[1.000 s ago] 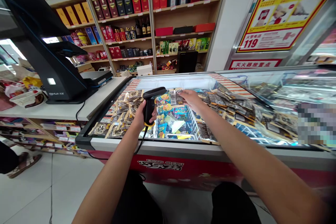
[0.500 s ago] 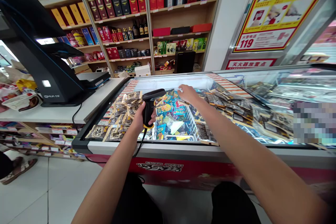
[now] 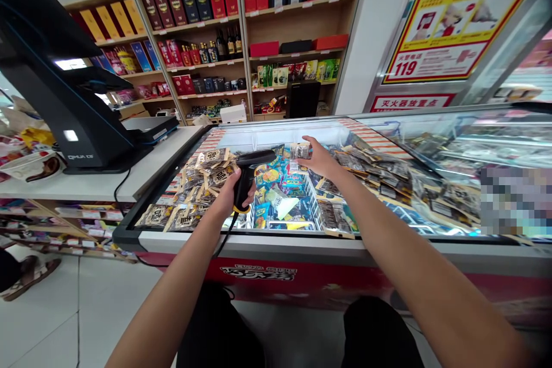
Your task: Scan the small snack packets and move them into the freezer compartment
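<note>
My left hand [image 3: 233, 192] is wrapped round the grip of a black handheld barcode scanner [image 3: 256, 156], its head pointing right and its cord hanging down. My right hand [image 3: 319, 158] is curved, thumb and fingers spanning a small see-through packet [image 3: 301, 151] with dark contents. This packet is just right of the scanner's head, over the freezer's glass top. Piles of similar packets lie on the glass left [image 3: 202, 184] and right [image 3: 371, 169] of my hands. Blue snack bags [image 3: 271, 190] show in a white wire basket [image 3: 317, 207] between the piles.
A freezer [image 3: 276, 240] with a red front stands before me. On a counter [image 3: 159, 169] at left are a black checkout terminal [image 3: 81, 121] and a white bowl [image 3: 28, 167]. Shelves [image 3: 207, 24] of boxes and bottles stand behind. Another person's foot [image 3: 32, 276] shows at far left.
My right hand has shifted slightly right, and its fingers are more spread. A packet now shows between them. My left hand holds the scanner in nearly the same place.
</note>
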The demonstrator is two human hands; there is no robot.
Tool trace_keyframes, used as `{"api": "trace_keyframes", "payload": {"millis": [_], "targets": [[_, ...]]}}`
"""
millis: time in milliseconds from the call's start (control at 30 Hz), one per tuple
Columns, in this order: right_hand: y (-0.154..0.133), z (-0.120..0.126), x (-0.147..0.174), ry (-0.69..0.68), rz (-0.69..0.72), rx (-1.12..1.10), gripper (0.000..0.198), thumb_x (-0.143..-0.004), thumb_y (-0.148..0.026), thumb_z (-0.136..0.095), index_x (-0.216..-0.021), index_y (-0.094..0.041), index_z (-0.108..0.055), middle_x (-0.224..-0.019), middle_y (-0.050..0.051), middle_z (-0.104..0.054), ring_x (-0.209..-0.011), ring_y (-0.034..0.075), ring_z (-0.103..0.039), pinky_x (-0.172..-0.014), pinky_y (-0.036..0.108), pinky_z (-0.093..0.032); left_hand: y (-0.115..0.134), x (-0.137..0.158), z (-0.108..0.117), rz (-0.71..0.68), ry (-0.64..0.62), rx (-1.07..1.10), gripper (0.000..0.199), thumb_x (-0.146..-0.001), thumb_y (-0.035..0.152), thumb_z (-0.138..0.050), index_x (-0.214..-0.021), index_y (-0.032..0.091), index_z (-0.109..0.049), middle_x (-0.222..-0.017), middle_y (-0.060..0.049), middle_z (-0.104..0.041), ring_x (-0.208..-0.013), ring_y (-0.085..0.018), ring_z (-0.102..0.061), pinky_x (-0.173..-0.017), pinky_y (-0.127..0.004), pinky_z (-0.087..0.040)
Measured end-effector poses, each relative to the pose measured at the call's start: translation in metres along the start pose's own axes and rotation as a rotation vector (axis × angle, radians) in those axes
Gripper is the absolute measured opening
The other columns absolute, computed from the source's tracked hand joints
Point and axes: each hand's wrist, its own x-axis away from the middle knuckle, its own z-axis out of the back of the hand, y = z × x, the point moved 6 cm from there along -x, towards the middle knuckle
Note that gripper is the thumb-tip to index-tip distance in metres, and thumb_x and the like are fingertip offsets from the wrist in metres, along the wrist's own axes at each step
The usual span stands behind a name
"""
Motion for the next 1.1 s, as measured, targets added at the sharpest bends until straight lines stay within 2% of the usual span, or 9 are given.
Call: {"api": "trace_keyframes", "payload": {"millis": [200, 367, 500, 600, 700, 833, 967, 1100], "targets": [[-0.028, -0.001, 0.017, 0.016, 0.11, -0.05, 0.081, -0.083, -0.047, -0.077, -0.155, -0.023, -0.05, -0.111, 0.008, -0.065, -0.091, 0.025, -0.065, -0.076, 0.033, -0.052, -0.001, 0.001, 0.003, -0.01, 0.018, 0.018, 0.057, -0.088, 0.074, -0.067, -0.097, 0.019, -0.057, -0.061, 0.004, -0.056, -0.035, -0.007, -0.042, -0.041, -0.023, -0.03], [-0.036, -0.006, 0.019, 0.0, 0.152, -0.073, 0.071, -0.084, -0.045, -0.075, -0.149, -0.025, -0.054, -0.105, 0.006, -0.068, -0.086, 0.023, -0.064, -0.074, 0.032, -0.051, 0.0, 0.001, 0.005, -0.003, 0.067, 0.021, 0.058, -0.089, 0.074, -0.066, -0.1, 0.018, -0.057, -0.061, 0.005, -0.055, -0.034, -0.008, -0.042, -0.04, -0.024, -0.029], [-0.04, -0.008, 0.02, -0.013, 0.177, -0.11, 0.071, -0.084, -0.043, -0.075, -0.149, -0.025, -0.054, -0.106, 0.006, -0.068, -0.09, 0.024, -0.065, -0.075, 0.032, -0.052, 0.002, 0.001, 0.002, -0.018, 0.045, -0.006, 0.059, -0.087, 0.075, -0.069, -0.097, 0.018, -0.056, -0.06, 0.005, -0.055, -0.035, -0.008, -0.042, -0.041, -0.023, -0.029], [-0.04, -0.006, 0.022, -0.016, 0.142, -0.07, 0.071, -0.084, -0.044, -0.075, -0.15, -0.026, -0.054, -0.1, 0.005, -0.066, -0.086, 0.024, -0.064, -0.072, 0.032, -0.051, 0.002, 0.001, 0.002, -0.021, 0.03, -0.002, 0.06, -0.086, 0.076, -0.069, -0.097, 0.018, -0.057, -0.06, 0.005, -0.056, -0.035, -0.008, -0.043, -0.041, -0.023, -0.029], [-0.041, -0.005, 0.023, -0.01, 0.123, -0.09, 0.071, -0.083, -0.046, -0.078, -0.148, -0.026, -0.056, -0.108, 0.006, -0.067, -0.085, 0.023, -0.065, -0.07, 0.031, -0.051, 0.001, 0.002, 0.004, -0.005, 0.05, 0.032, 0.057, -0.089, 0.073, -0.067, -0.098, 0.018, -0.057, -0.061, 0.004, -0.056, -0.035, -0.008, -0.043, -0.04, -0.022, -0.028], [-0.031, -0.013, 0.017, 0.029, -0.012, -0.338, 0.076, -0.075, -0.05, -0.086, -0.141, -0.023, -0.059, -0.117, 0.011, -0.07, -0.089, 0.025, -0.072, -0.067, 0.033, -0.057, 0.004, 0.001, 0.009, -0.04, 0.089, 0.114, 0.053, -0.091, 0.07, -0.064, -0.1, 0.018, -0.059, -0.062, 0.005, -0.056, -0.035, -0.007, -0.042, -0.04, -0.022, -0.028], [-0.022, -0.039, 0.002, -0.005, -0.216, -0.617, 0.052, -0.079, -0.045, -0.085, -0.122, -0.023, -0.065, -0.098, 0.01, -0.076, -0.086, 0.028, -0.076, -0.068, 0.038, -0.062, 0.01, 0.0, 0.016, -0.114, 0.15, 0.175, 0.052, -0.094, 0.071, -0.06, -0.102, 0.019, -0.06, -0.06, 0.006, -0.053, -0.034, -0.007, -0.04, -0.043, -0.023, -0.033], [-0.043, -0.069, -0.016, -0.076, -0.223, -0.622, 0.029, -0.085, -0.033, -0.078, -0.109, -0.021, -0.068, -0.096, 0.011, -0.077, -0.086, 0.025, -0.077, -0.076, 0.039, -0.065, 0.015, 0.0, 0.015, -0.154, 0.158, 0.118, 0.053, -0.094, 0.071, -0.057, -0.095, 0.019, -0.059, -0.06, 0.006, -0.052, -0.035, -0.006, -0.038, -0.046, -0.024, -0.035]]}}
